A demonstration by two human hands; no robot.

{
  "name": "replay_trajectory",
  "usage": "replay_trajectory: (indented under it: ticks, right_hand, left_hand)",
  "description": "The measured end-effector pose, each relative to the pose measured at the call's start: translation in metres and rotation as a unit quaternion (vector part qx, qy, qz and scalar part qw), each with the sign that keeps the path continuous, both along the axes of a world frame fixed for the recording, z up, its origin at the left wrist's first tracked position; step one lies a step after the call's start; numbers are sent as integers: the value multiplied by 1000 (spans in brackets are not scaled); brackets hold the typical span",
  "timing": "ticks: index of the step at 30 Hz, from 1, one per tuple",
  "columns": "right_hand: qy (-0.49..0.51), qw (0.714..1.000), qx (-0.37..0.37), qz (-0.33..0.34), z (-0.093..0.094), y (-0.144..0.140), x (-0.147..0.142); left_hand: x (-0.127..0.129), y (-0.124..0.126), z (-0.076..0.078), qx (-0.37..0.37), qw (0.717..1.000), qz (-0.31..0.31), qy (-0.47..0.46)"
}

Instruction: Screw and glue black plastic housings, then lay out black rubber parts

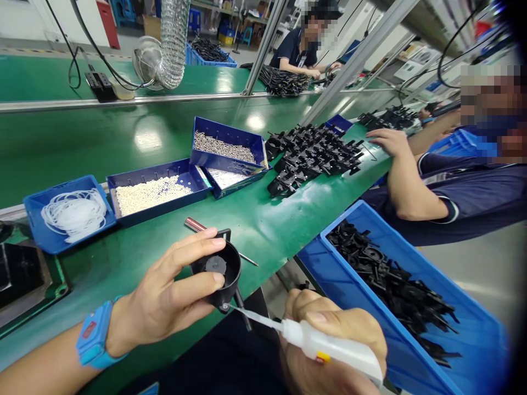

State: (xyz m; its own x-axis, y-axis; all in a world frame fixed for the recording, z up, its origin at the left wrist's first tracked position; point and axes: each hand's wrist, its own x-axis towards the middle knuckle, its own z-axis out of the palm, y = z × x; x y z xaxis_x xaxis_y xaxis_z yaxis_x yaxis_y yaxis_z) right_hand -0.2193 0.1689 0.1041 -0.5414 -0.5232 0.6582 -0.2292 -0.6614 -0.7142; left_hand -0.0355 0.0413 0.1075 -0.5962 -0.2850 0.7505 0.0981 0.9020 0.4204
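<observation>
My left hand [164, 296] grips a round black plastic cup-shaped part [218, 271] just off the front edge of the green bench; a blue wrist strap [93, 336] sits on that wrist. My right hand [329, 340] is closed around a white squeeze bottle [329, 346] with a long thin nozzle. The nozzle tip touches the lower rim of the black part. A copper-coloured pin tool [197, 225] lies on the bench just behind the part.
Blue trays hold white rings [74, 214], small white beads [152, 192] and metal pins [222, 147]. A pile of black parts [313, 156] lies mid-bench; a blue bin [403, 296] of black parts stands at right. A co-worker's arm [405, 175] rests on the bench.
</observation>
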Motion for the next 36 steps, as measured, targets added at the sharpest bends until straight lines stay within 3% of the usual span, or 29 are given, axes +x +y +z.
replay_trajectory:
  ticks: [27,36]
  right_hand:
    - [-6,1000,10,-13,-4,3,-1]
    - [-64,997,33,-16,-7,-10,5]
  left_hand:
    - [3,0,-1,-3,1000,1,-4]
    - [2,-1,-2,-11,1000,8,-5]
